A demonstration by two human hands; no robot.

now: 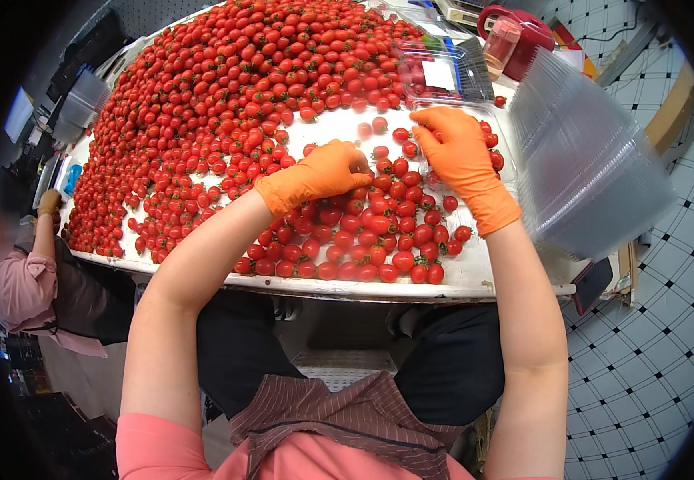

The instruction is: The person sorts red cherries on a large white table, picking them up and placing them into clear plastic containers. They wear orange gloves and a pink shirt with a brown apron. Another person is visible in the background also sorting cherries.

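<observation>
My left hand point(323, 171), in an orange glove, is over the cherry tomatoes point(380, 225) spread on the white table point(461, 276); its fingers curl at their edge, and what lies under them is hidden. To its right, my right hand point(455, 144), gloved alike, reaches over an open clear plastic clamshell box point(506, 129) holding some tomatoes. Its thumb and forefinger are apart at the box's left side, and its palm is out of sight. A big heap of cherry tomatoes point(251, 66) rises behind and to the left of both hands.
Tall nested clear plastic boxes point(593, 156) stand at the right. Behind my right hand is a filled box with a white label point(438, 75). A pink-lidded bottle point(501, 45) and a red kettle-like vessel point(527, 42) stand farther back. A phone point(593, 285) lies by the edge. A co-worker point(29, 282) is at the left.
</observation>
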